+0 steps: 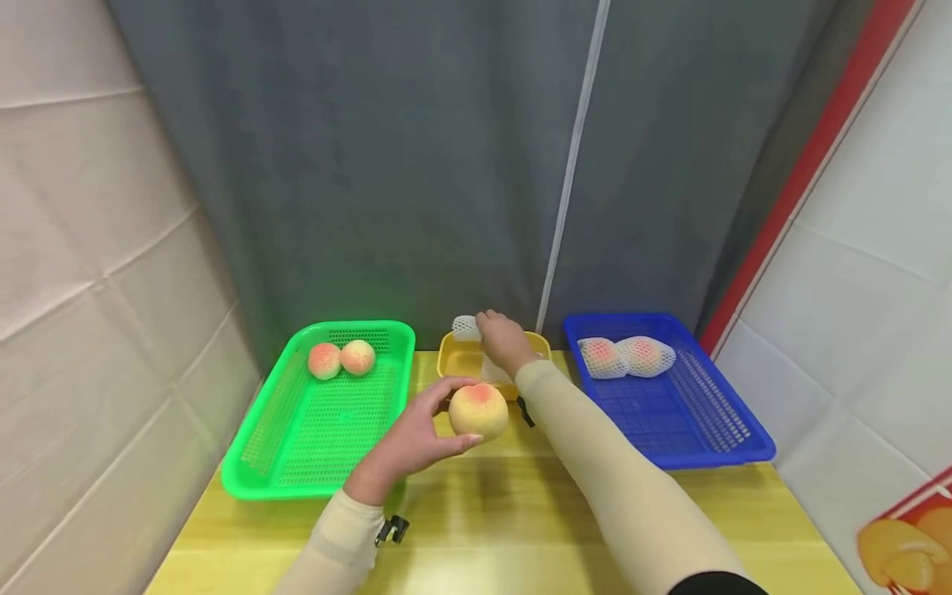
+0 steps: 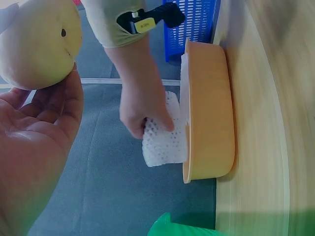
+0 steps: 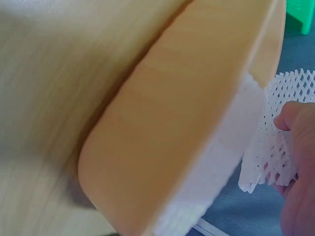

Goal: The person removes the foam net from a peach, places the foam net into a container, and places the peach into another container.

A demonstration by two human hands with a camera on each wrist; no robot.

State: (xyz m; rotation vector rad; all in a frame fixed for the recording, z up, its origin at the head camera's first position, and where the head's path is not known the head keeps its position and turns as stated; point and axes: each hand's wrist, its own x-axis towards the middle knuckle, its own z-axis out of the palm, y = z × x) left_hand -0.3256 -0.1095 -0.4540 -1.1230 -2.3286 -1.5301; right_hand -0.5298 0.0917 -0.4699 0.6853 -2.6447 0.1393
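Observation:
A peach [image 1: 478, 411] is held in my left hand [image 1: 413, 442] in front of the yellow bin, fingers and thumb around its side. Over that yellow bin [image 1: 459, 360], my right hand [image 1: 506, 340] pinches a white foam net sleeve [image 1: 466, 328]. The left wrist view shows the sleeve [image 2: 165, 142] hanging flat from the right fingers beside the bin's rim. More white foam netting [image 3: 216, 157] lies inside the bin in the right wrist view. In the left wrist view the peach [image 2: 39, 44] rests against the left fingertips.
On the left, a green basket [image 1: 320, 446] holds two bare peaches [image 1: 341, 360]. A blue basket [image 1: 654, 413] on the right holds two peaches in foam nets [image 1: 627, 357]. All stand on a wooden table [image 1: 476, 529], with a grey curtain [image 1: 372, 165] behind.

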